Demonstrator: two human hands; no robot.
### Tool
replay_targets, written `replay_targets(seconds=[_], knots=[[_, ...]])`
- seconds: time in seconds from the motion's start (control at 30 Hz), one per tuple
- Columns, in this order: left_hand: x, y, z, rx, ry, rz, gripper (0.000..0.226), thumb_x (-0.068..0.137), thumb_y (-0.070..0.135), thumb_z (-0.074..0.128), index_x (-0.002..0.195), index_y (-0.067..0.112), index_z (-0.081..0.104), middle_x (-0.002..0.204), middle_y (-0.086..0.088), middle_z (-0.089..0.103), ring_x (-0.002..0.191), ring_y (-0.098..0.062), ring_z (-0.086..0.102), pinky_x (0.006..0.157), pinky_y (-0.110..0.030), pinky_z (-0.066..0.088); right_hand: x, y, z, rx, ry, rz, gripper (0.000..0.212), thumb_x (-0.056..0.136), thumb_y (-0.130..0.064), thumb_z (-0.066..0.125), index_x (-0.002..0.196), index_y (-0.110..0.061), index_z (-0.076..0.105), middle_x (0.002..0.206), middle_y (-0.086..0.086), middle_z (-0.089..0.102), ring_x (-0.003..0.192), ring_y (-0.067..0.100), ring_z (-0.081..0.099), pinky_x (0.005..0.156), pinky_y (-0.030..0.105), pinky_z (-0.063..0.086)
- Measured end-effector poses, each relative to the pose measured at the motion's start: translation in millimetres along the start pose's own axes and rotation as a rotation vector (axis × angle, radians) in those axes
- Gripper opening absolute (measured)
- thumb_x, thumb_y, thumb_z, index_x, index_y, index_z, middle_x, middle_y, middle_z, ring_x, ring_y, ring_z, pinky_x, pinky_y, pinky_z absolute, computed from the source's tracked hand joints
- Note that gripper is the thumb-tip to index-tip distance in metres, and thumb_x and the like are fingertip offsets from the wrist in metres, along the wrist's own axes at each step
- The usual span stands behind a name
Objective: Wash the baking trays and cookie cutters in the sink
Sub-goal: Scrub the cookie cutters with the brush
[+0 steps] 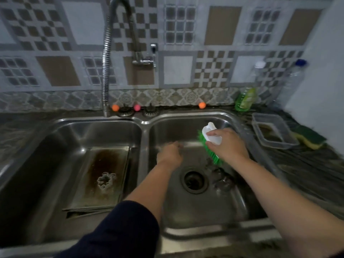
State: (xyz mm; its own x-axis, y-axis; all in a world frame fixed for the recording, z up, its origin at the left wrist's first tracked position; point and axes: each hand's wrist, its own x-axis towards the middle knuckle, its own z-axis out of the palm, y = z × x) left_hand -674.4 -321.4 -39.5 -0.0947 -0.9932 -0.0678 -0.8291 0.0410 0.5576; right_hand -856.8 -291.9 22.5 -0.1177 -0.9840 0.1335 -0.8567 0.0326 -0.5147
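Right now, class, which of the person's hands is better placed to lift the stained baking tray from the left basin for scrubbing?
Left. The left hand holds nothing clearly visible and is nearer the baking tray; the right hand grips the scrub brush.

Green-bristled white brush [211,140], brown-stained tray [104,175], green-and-yellow sponge [310,136], checkered grey-brown tiles [214,69]

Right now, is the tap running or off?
Off, as far as the frame shows: no stream falls from the tap spout, which hangs over the rim of the left basin, not over the hands.
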Motion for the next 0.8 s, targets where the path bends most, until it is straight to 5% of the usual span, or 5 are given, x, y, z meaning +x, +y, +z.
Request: replay_targets(seconds=[0.33,0.5,0.63,0.8], knots=[[9,60,105,-0.027,-0.279,-0.033,0.033,0.091,0.025,0.050,0.121,0.020,0.063,0.127,-0.009,0.062,0.118,-0.028,0.057,0.099,-0.031,0.046,44,111,-112,-0.073,0.087,0.225,0.044,0.077,-0.033,0.071,0.120,-0.034,0.062,0.134,0.007,0.055,0.115,0.028,0.056,0.090,0.033,0.045],[41,49,165,0.013,-0.314,-0.095,0.074,0.070,0.060,0.052,0.136,0.027,0.045,0.141,-0.002,0.047,0.122,-0.030,0.053,0.100,-0.036,0.045,73,146,-128,-0.163,-0.024,0.285,0.033,0.079,-0.035,0.069,0.112,-0.037,0.065,0.133,0.000,0.058,0.113,0.026,0.058,0.089,0.031,0.047],[50,62,162,0.081,-0.233,-0.163,0.060,0.088,0.038,0.056,0.143,0.023,0.037,0.141,-0.009,0.043,0.126,-0.033,0.046,0.102,-0.043,0.043,97,161,-116,-0.308,-0.128,0.221,0.023,0.083,-0.031,0.062,0.103,-0.035,0.071,0.134,-0.003,0.058,0.116,0.025,0.057,0.094,0.031,0.046],[68,59,185,0.133,-0.266,-0.216,0.068,0.090,0.032,0.056,0.149,0.020,0.023,0.146,-0.010,0.037,0.130,-0.033,0.041,0.099,-0.045,0.043,121,164,-100,-0.370,-0.173,0.211,0.036,0.086,-0.033,0.057,0.119,-0.021,0.067,0.133,0.003,0.058,0.113,0.026,0.058,0.094,0.035,0.049]])
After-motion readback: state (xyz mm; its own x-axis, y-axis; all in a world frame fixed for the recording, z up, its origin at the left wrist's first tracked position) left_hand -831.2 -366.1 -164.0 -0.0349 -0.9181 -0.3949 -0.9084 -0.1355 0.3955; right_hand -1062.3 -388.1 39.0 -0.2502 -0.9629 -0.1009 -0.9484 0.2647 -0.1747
